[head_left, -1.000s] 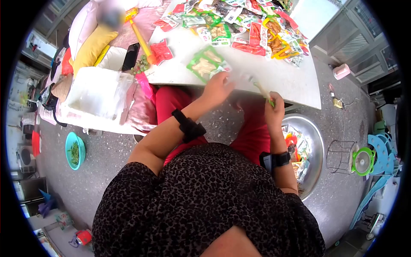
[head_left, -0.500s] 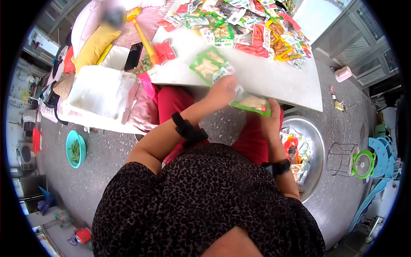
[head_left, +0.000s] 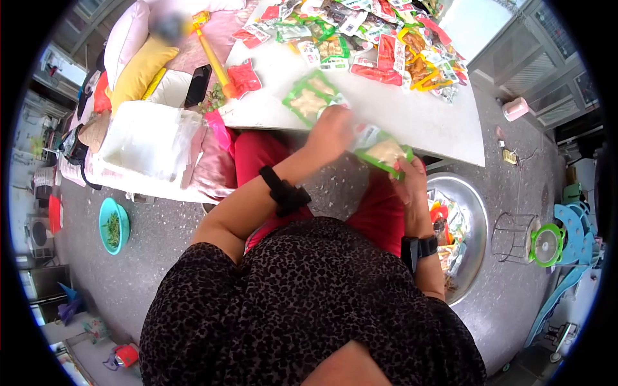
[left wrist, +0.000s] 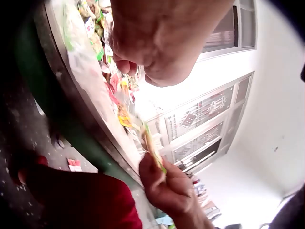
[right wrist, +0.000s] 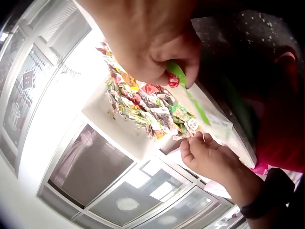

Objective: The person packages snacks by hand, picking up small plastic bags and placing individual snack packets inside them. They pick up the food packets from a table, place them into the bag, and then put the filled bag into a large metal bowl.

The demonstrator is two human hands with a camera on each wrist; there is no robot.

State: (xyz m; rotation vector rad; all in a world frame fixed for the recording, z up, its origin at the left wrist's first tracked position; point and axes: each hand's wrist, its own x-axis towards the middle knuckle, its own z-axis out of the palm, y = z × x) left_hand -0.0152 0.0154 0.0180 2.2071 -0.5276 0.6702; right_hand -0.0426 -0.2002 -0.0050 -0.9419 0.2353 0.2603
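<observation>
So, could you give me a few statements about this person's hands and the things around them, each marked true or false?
1. The right hand holds a green-edged packet. True.
2. The left hand hangs down by the floor. False: it is at the table's edge, its fingers on the other end of that same packet.
3. The metal basin on the floor has packets in it. True.
4. The white table bears just one packet. False: a heap of snack packets covers its far side.
5. The teal bowl stands on the table. False: it stands on the floor.
</observation>
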